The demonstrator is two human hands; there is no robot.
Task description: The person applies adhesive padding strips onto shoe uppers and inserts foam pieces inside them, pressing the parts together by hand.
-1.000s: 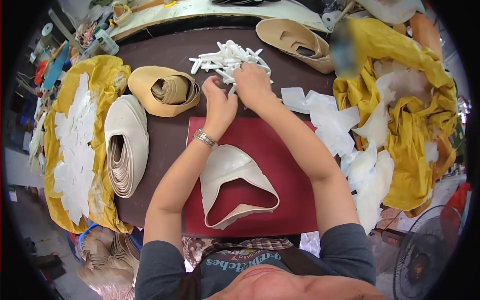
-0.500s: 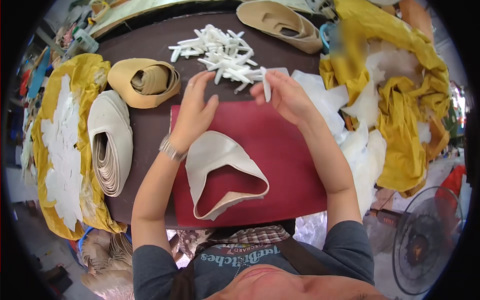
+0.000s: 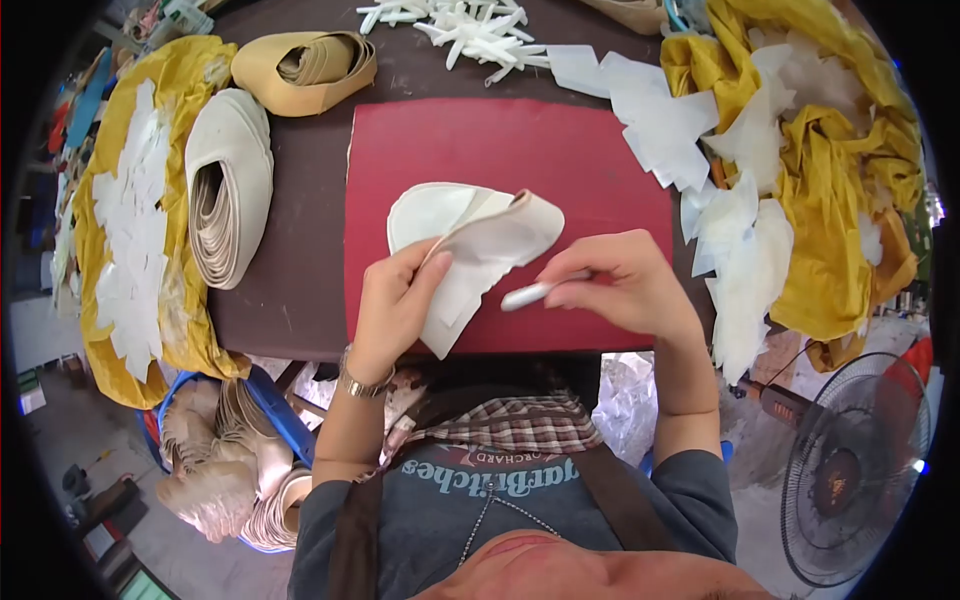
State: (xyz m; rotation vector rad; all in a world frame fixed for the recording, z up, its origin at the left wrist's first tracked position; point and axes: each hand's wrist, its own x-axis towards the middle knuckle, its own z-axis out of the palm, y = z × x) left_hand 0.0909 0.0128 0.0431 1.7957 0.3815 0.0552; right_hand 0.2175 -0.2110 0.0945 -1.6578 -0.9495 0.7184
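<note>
A pale shoe upper is folded over on the red mat, its near end lifted and tilted. My left hand, with a metal watch at the wrist, pinches the upper's edge between thumb and fingers. To the right, my right hand is closed around a slim white stick, whose rounded end points left toward the upper. A small gap shows between the stick and the upper. The rest of the stick is partly hidden by my fingers.
More white sticks lie heaped at the back. Nested pale uppers and a tan bundle stand left. White sheets and yellow wrapping lie right. A blue bin holds pieces below left; a fan stands lower right.
My right hand has carried the stick from beside the heap toward me. My left hand has come down and taken hold of the upper, now folded and lifted. The view has tilted lower.
</note>
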